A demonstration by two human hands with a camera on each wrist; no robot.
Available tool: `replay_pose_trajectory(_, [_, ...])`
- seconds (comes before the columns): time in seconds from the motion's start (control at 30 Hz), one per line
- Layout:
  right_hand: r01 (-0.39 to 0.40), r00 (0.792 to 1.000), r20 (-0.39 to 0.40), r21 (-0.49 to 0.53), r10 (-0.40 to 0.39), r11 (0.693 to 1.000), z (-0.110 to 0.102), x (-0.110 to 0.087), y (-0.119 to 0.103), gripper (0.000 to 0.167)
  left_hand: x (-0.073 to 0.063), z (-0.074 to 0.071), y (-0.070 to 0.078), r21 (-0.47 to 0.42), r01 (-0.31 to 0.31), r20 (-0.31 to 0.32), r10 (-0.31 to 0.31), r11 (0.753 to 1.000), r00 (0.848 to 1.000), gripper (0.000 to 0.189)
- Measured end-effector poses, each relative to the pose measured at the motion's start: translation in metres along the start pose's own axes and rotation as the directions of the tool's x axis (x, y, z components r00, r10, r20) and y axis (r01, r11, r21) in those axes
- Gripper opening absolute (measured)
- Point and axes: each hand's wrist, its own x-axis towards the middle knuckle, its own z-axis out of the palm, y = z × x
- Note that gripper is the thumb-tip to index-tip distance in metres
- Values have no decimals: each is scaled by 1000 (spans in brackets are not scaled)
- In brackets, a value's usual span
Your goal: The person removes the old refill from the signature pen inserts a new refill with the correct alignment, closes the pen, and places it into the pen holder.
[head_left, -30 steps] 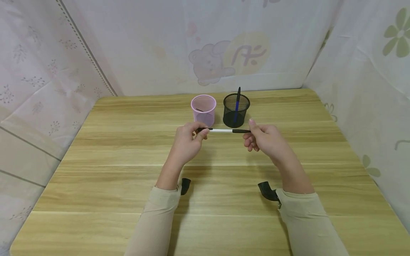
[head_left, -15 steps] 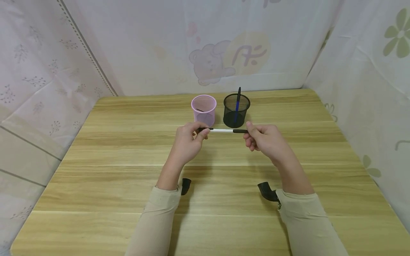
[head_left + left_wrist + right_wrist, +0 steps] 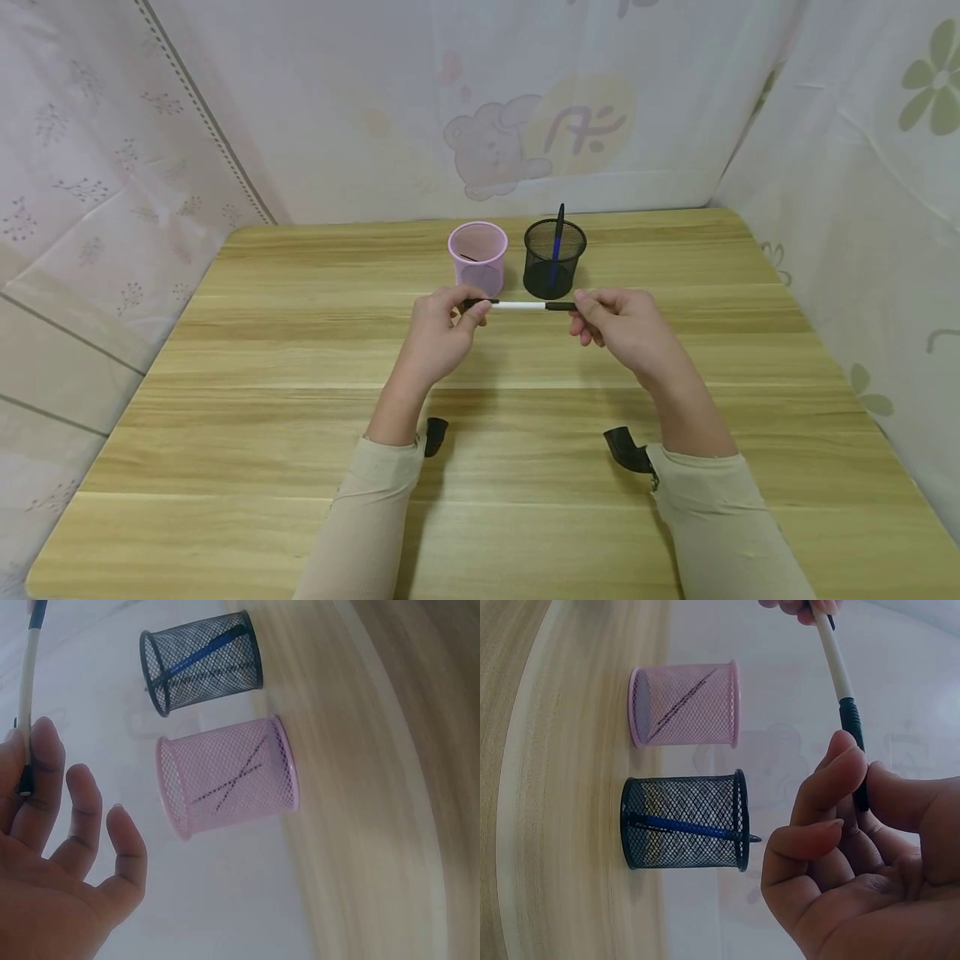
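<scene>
A white pen [image 3: 522, 306] with black ends is held level between both hands above the table. My left hand [image 3: 441, 332] pinches its left black end between thumb and forefinger, the other fingers loosely bent in the left wrist view. My right hand [image 3: 624, 327] pinches the right black end, its thumb and fingertips showing in the right wrist view. Behind the pen stands a pink mesh pen holder [image 3: 478, 250] with thin dark sticks leaning inside. To its right is a black mesh pen holder [image 3: 550, 275], with a blue pen [image 3: 686, 826] tilted inside it.
The wood-grain table [image 3: 285, 358] runs back to a pale patterned curtain [image 3: 360, 100]; more curtain hangs at both sides. A black curved fitting [image 3: 628, 451] sticks out from the right cuff, and a similar black piece [image 3: 435, 437] sits by the left cuff.
My right hand has shifted slightly left along the pen's black end, its thumb now lower and nearer the pen's middle. The left hand and both pen holders look unchanged.
</scene>
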Motion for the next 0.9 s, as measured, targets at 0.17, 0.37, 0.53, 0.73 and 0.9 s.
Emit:
replay_pose_trajectory(0.17, [10,1000,-15,0,-10,1000,-1,0,0,39,0,0,0,-3,8,1,-8,1000,1000,14])
replay_pose_trajectory(0.37, [14,1000,-24,-1,-14,1000,-1,-1,1,35,1,1,-1,-3,15,1,-15,1000,1000,13])
replay_pose_trajectory(0.53, [31,999,-37,17,-30,999,-1,-2,1,30,1,1,-1,-6,18,4,-18,1000,1000,13])
replay_pose_trajectory(0.73, [57,997,-46,17,-57,998,-1,-2,0,26,0,0,-1,-11,23,8,-23,1000,1000,13])
replay_pose_trajectory(0.9, [28,999,-30,-4,-28,1000,-1,-2,-2,32,0,0,-2,-16,24,6,-24,1000,1000,13])
